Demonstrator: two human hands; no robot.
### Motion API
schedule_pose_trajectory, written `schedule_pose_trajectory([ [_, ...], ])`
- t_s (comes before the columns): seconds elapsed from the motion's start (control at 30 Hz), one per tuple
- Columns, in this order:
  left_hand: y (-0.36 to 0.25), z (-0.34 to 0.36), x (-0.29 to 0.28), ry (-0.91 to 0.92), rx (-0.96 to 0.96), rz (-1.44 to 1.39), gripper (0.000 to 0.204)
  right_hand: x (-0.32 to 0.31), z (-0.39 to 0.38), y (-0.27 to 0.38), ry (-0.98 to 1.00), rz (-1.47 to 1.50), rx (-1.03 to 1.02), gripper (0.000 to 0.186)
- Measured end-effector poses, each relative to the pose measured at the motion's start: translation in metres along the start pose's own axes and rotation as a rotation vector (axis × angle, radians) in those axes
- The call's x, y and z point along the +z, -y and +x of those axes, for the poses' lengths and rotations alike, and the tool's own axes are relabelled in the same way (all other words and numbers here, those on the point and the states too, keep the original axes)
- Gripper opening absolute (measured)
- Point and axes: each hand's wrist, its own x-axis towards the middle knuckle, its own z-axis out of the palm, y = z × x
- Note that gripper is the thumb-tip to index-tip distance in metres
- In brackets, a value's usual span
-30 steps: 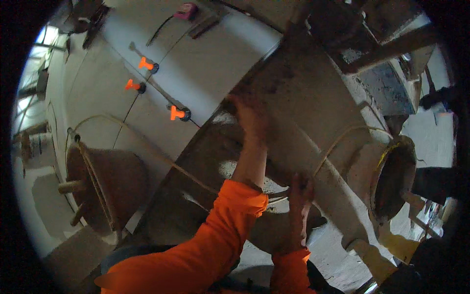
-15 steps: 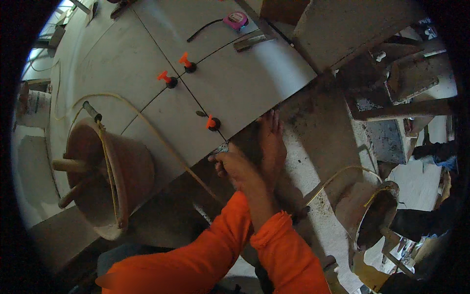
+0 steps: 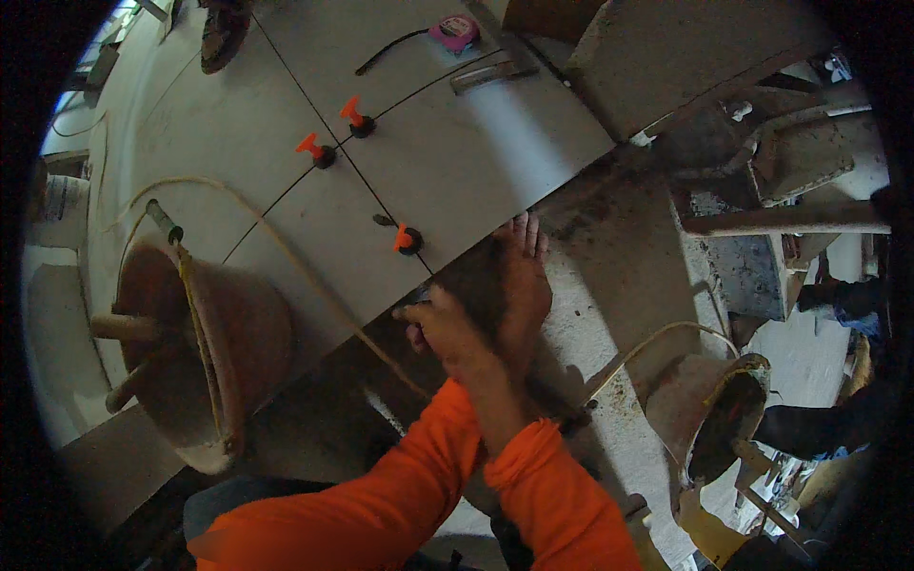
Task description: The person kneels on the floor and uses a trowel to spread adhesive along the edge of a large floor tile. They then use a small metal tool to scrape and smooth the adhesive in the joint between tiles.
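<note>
My forearms, in orange sleeves, cross, the right over the left. My right hand (image 3: 446,328) is closed at the tile edge, at the near end of a joint between floor tiles (image 3: 476,167). What its fingers pinch, if anything, is too dark to make out. My left hand (image 3: 526,281) reaches farther right, fingers stretched out against the tiles' edge. Just beyond my right hand, an orange tile-levelling knob (image 3: 407,238) with a black base stands on the joint. Farther along are a second orange knob (image 3: 355,118) and a third orange knob (image 3: 315,149), near where joints cross.
A bucket (image 3: 238,314) with a rope handle and wooden tool handles inside stands at left. Another bucket (image 3: 666,404) is at lower right. A pink tape measure (image 3: 454,33) and a flat bar (image 3: 490,74) lie on the far tiles. Wooden pieces (image 3: 790,221) clutter the right side.
My right hand has shifted slightly left and down, and the small pale thing by its fingertips no longer shows clearly. A shoe at the top left comes further into view.
</note>
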Motion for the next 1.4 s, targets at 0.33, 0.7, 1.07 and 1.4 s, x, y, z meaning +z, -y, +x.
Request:
schedule_pose_trajectory([
  [0.33,-0.002,-0.001,0.006,0.003,-0.022,0.083,0.079,0.007,-0.019,-0.007,0.066,-0.007,-0.332,0.042],
  [0.7,0.005,0.010,-0.028,0.194,0.068,0.285,0.080,-0.019,-0.042,0.010,-0.033,-0.130,-0.375,0.055],
  [1.07,-0.005,-0.001,0.005,-0.014,-0.060,0.064,0.078,-0.147,0.026,0.120,-0.797,-0.456,-0.581,0.056],
  [1.4,-0.008,-0.010,0.015,-0.006,0.025,0.147,0.094,-0.175,-0.152,-0.050,-1.000,-1.039,0.026,0.047],
])
